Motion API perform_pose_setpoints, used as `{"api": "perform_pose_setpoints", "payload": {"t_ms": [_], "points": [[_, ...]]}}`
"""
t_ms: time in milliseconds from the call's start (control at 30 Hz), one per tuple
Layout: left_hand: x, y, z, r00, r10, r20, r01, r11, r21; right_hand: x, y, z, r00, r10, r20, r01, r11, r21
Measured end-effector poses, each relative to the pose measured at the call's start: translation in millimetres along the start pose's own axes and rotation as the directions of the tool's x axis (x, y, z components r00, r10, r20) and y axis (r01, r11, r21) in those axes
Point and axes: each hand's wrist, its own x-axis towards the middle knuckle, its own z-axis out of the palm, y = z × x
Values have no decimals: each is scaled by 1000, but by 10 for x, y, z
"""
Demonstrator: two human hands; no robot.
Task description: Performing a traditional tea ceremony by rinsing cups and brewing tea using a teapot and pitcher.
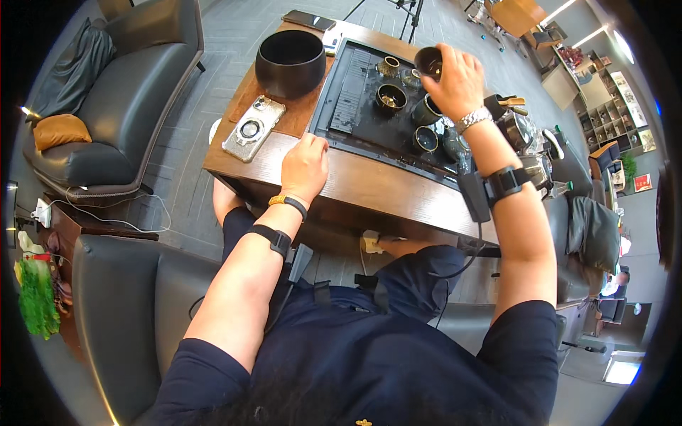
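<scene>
My right hand point(457, 80) grips a dark tea cup point(429, 63) by its side, above the far part of the black tea tray point(367, 139). Near it on the wet tray stand a small patterned cup point(388, 66), a dark cup with something pale inside point(391, 99), a greenish jar-like vessel point(426, 112) and another small cup point(425, 139). My left hand point(305, 166) rests loosely curled at the near edge of the wooden table point(373, 186), with nothing visible in it. Beside it lies a phone in a glittery case point(254, 128).
A large black bowl point(291, 66) stands on a brown mat, with a dark phone point(309, 20) behind it. Glass pots point(517, 130) and a holder with wooden tea tools point(498, 106) crowd the right, near my forearm. A cable hangs from my right arm's device point(474, 197).
</scene>
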Motion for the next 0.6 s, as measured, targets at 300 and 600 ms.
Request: {"api": "perform_pose_setpoints", "payload": {"t_ms": [300,600], "points": [[53,-16,39,1000,21,-19,-21,999,25,-970,-662,559,951,258,170,-306,863,403],[31,8,34,1000,17,-4,-17,999,41,-1315,-915,841,909,377,175,-414,859,302]]}}
